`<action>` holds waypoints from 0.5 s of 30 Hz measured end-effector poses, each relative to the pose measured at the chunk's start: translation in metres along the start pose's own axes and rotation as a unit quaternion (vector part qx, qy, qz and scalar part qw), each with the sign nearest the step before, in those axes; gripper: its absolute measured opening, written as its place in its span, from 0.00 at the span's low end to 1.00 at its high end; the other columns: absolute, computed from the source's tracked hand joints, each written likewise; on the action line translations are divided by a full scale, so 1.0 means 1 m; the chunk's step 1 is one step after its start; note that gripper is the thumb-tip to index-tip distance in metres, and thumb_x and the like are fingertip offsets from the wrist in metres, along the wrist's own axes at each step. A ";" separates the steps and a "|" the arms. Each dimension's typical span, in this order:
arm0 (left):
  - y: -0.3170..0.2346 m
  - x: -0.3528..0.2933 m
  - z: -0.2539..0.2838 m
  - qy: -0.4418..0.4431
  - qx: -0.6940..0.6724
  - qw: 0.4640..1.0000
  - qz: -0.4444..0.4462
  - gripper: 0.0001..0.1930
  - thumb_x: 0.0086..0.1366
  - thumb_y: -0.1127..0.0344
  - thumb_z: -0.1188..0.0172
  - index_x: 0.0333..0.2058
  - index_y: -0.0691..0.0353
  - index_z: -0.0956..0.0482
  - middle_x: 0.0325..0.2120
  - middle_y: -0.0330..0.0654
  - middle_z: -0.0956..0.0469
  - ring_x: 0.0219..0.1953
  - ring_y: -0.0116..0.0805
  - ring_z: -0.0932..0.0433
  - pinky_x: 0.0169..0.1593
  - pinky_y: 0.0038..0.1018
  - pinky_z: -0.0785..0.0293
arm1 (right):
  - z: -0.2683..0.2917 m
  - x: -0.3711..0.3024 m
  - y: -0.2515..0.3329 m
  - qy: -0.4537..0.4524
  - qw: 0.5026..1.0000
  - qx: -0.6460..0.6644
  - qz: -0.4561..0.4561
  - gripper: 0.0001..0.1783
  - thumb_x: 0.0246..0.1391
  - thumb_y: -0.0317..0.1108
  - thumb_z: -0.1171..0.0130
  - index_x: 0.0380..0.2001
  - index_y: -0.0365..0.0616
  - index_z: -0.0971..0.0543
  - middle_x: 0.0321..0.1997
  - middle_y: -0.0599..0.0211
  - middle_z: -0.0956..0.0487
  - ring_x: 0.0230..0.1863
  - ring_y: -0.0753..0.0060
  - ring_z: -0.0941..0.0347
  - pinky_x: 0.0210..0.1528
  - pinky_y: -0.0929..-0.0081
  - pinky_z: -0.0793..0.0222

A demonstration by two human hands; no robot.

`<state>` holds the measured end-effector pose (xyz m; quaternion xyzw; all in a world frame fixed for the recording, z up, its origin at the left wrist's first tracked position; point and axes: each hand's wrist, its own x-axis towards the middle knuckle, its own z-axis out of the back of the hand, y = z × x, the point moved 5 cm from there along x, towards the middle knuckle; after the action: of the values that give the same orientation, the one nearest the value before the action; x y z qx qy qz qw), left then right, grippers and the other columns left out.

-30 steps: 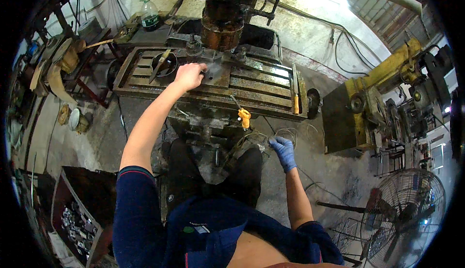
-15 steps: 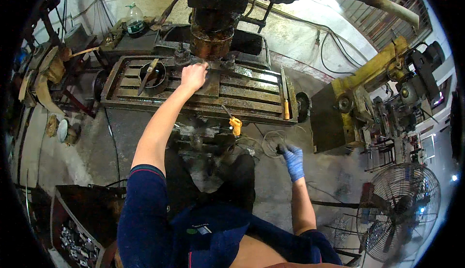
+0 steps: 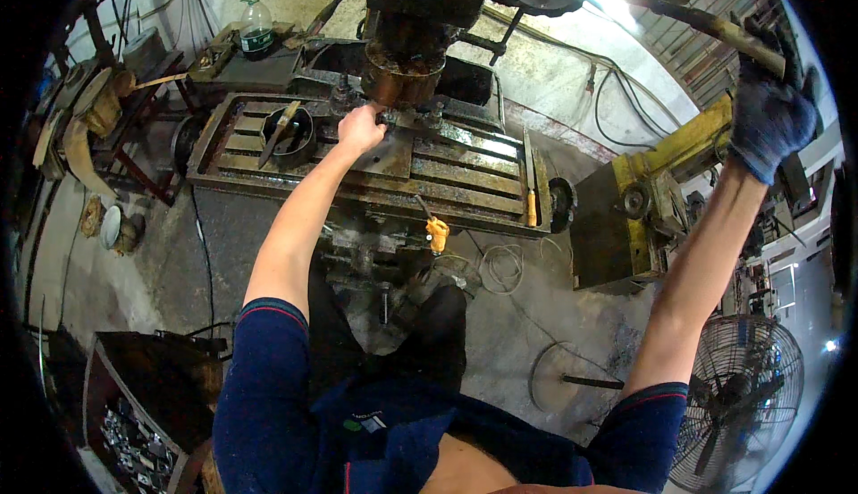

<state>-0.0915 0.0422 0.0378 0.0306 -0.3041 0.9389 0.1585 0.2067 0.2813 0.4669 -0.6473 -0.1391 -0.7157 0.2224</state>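
Note:
My bare left hand (image 3: 361, 129) is closed just below the milling machine's spindle head (image 3: 402, 70), its fingertips pinched together. Whatever it pinches is too small and dark to make out. High at the far right, my right hand (image 3: 770, 123), in a blue-and-black glove, is closed on the end of a long lever (image 3: 715, 28) with a pale, worn grip. Under the spindle lies the slotted machine table (image 3: 465, 192). A black pot (image 3: 290, 147) with a brush (image 3: 281, 132) across it stands on the table's left part.
A yellow air gun (image 3: 437, 233) hangs at the table's front edge. An orange-handled tool (image 3: 531, 208) lies along the table's right end. A fan (image 3: 737, 405) stands at lower right, a bin of metal parts (image 3: 134, 445) at lower left. A bottle (image 3: 256, 29) is behind the table.
My right hand has swung from low beside the table up to the lever at the far right. My left hand stays below the spindle. The view has shifted slightly.

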 end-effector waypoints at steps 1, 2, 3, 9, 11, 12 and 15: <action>-0.001 0.000 -0.001 -0.008 -0.004 1.000 -0.007 0.17 0.48 0.58 0.38 0.38 0.55 0.23 0.35 0.48 0.23 0.41 0.45 0.25 0.44 0.37 0.29 | 0.002 -0.003 0.003 -0.003 1.000 -0.005 0.004 0.19 0.54 0.40 0.54 0.45 0.39 0.28 0.47 0.56 0.27 0.49 0.63 0.31 0.56 0.62 0.39; 0.002 0.002 -0.002 -0.011 0.006 1.000 0.006 0.17 0.48 0.58 0.38 0.37 0.57 0.23 0.34 0.49 0.23 0.40 0.46 0.25 0.43 0.37 0.29 | 0.001 -0.006 0.004 -0.006 1.000 -0.007 0.008 0.18 0.54 0.39 0.54 0.43 0.39 0.27 0.46 0.55 0.27 0.48 0.65 0.31 0.55 0.63 0.38; 0.005 0.004 -0.003 -0.015 0.015 1.000 0.017 0.17 0.47 0.57 0.37 0.35 0.59 0.23 0.33 0.49 0.23 0.39 0.46 0.25 0.43 0.37 0.28 | 0.009 -0.026 -0.007 -0.042 0.973 0.209 -0.094 0.17 0.54 0.39 0.55 0.41 0.39 0.27 0.43 0.56 0.26 0.47 0.66 0.30 0.55 0.64 0.38; 0.011 0.000 -0.002 -0.043 -0.003 0.999 0.023 0.17 0.45 0.57 0.36 0.30 0.64 0.23 0.31 0.52 0.23 0.37 0.49 0.24 0.40 0.39 0.28 | 0.007 -0.141 0.001 -0.123 0.916 0.316 -0.216 0.18 0.55 0.43 0.55 0.27 0.40 0.24 0.29 0.62 0.25 0.39 0.56 0.28 0.52 0.60 0.39; 0.013 0.004 -0.002 -0.039 0.000 0.999 0.025 0.18 0.45 0.56 0.36 0.30 0.64 0.23 0.31 0.52 0.23 0.37 0.49 0.24 0.40 0.39 0.28 | 0.005 -0.145 0.005 -0.115 0.912 0.304 -0.251 0.19 0.54 0.45 0.56 0.27 0.38 0.25 0.33 0.55 0.25 0.42 0.54 0.28 0.51 0.61 0.39; 0.017 0.006 -0.006 -0.036 0.003 0.999 0.027 0.18 0.45 0.56 0.36 0.29 0.65 0.23 0.30 0.52 0.23 0.37 0.49 0.24 0.40 0.39 0.28 | 0.003 -0.148 0.007 -0.109 0.909 0.299 -0.270 0.20 0.54 0.45 0.56 0.28 0.38 0.25 0.35 0.51 0.25 0.43 0.53 0.28 0.50 0.61 0.39; 0.008 0.008 -0.006 -0.040 0.000 0.999 0.018 0.18 0.44 0.56 0.36 0.28 0.66 0.23 0.30 0.52 0.23 0.36 0.49 0.24 0.40 0.39 0.28 | 0.012 -0.150 -0.003 -0.086 0.946 0.239 -0.200 0.24 0.56 0.47 0.61 0.33 0.35 0.26 0.43 0.42 0.26 0.47 0.58 0.29 0.52 0.64 0.38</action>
<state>-0.1009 0.0419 0.0297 0.0629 -0.3106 0.9396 0.1296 0.2255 0.3105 0.3204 -0.5929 -0.4512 -0.6329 0.2104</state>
